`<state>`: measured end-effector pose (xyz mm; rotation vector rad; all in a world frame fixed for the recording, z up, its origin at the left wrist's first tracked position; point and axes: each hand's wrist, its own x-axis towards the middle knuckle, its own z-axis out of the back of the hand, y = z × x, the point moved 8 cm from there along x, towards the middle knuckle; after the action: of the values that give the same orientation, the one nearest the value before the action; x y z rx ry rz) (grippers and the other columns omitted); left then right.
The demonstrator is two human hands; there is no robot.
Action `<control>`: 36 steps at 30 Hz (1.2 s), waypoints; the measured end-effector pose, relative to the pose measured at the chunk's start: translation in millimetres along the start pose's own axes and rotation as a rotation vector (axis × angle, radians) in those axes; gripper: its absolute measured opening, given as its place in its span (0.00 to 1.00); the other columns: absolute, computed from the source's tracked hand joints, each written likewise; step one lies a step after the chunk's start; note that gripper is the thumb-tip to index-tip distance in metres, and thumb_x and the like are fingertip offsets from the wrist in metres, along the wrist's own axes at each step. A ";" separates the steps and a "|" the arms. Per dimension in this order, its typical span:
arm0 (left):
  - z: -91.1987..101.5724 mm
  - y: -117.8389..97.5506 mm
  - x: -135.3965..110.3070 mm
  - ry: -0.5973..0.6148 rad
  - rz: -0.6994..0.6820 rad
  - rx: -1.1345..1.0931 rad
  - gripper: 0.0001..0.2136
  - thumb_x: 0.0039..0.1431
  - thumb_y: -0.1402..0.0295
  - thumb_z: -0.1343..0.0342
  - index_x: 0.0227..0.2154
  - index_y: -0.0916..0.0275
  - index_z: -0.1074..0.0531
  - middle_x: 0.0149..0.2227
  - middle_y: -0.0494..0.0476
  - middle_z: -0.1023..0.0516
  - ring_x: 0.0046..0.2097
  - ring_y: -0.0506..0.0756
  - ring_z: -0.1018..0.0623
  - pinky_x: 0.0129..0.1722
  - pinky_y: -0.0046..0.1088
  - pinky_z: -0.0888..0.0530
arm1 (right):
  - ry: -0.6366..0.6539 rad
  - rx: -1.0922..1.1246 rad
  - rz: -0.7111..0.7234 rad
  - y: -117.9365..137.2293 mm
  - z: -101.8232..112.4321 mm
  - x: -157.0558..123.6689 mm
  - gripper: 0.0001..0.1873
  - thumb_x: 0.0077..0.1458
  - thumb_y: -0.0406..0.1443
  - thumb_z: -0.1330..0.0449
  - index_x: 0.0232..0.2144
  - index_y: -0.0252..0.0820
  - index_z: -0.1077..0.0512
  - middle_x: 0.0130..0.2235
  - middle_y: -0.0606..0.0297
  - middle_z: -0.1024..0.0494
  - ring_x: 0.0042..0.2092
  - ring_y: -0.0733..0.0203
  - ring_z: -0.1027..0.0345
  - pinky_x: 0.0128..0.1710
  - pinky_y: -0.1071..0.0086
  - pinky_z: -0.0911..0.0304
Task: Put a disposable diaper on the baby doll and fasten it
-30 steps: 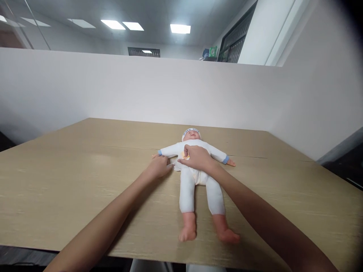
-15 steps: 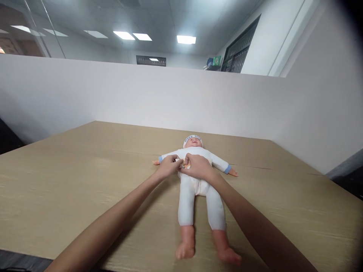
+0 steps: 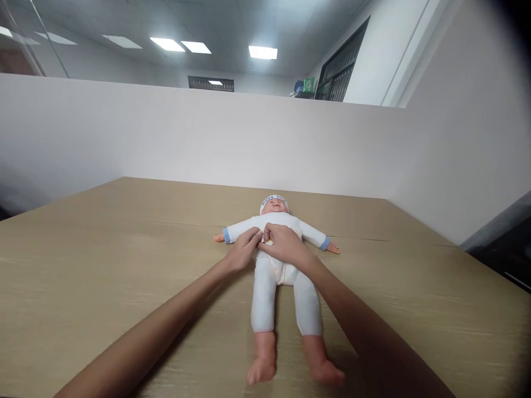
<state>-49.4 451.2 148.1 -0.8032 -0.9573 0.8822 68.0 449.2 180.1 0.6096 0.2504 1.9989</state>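
A baby doll (image 3: 264, 301) lies on its back, its feet towards me, in a white outfit with blue cuffs and a white printed headband (image 3: 274, 199). Round its hips is a white diaper (image 3: 285, 275) with pale orange markings. At the left side of the diaper's waist, my left hand (image 3: 244, 249) is closed, fingers pinched on the diaper's edge. My right hand (image 3: 286, 243) lies over the front of the waist, thumb and curled fingers closed on the diaper too. The two hands' fingertips almost meet, and they hide most of the waistband.
The doll rests on a wide wooden table (image 3: 145, 249). A white partition (image 3: 207, 138) rises behind the table's far edge, with a white wall (image 3: 456, 138) on the right. Beyond the partition, a green package (image 3: 308, 84) sits near a dark-framed window.
My left hand has come closer to the right one, and its fingers now press in at the waist, covering more of the diaper's front. The whole view has shifted slightly.
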 end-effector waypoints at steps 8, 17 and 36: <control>-2.6 8.3 -8.2 -0.040 -0.149 -0.092 0.16 0.73 0.52 0.53 0.43 0.60 0.33 0.35 0.53 0.30 0.38 0.55 0.30 0.42 0.33 0.32 | 0.043 0.018 -0.027 -3.2 2.7 0.1 0.14 0.68 0.39 0.46 0.28 0.46 0.39 0.29 0.70 0.27 0.31 0.62 0.38 0.31 0.68 0.53; -2.9 30.7 -8.3 -0.063 -0.056 -0.215 0.20 0.67 0.53 0.42 0.53 0.57 0.39 0.37 0.50 0.31 0.37 0.52 0.31 0.39 0.28 0.32 | 0.020 0.059 -0.037 -8.3 10.5 1.6 0.13 0.66 0.38 0.46 0.27 0.45 0.38 0.28 0.69 0.27 0.31 0.62 0.37 0.32 0.68 0.50; -5.5 15.3 -13.9 0.022 -0.064 -0.179 0.18 0.65 0.53 0.38 0.51 0.58 0.29 0.33 0.48 0.38 0.34 0.51 0.36 0.35 0.27 0.37 | -0.007 0.140 -0.024 -18.7 21.3 1.1 0.07 0.55 0.36 0.40 0.28 0.46 0.36 0.29 0.71 0.28 0.32 0.62 0.35 0.31 0.68 0.45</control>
<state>-52.6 444.2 128.1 -0.9279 -1.0472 0.7385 92.8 457.6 190.8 0.6989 0.3941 1.9671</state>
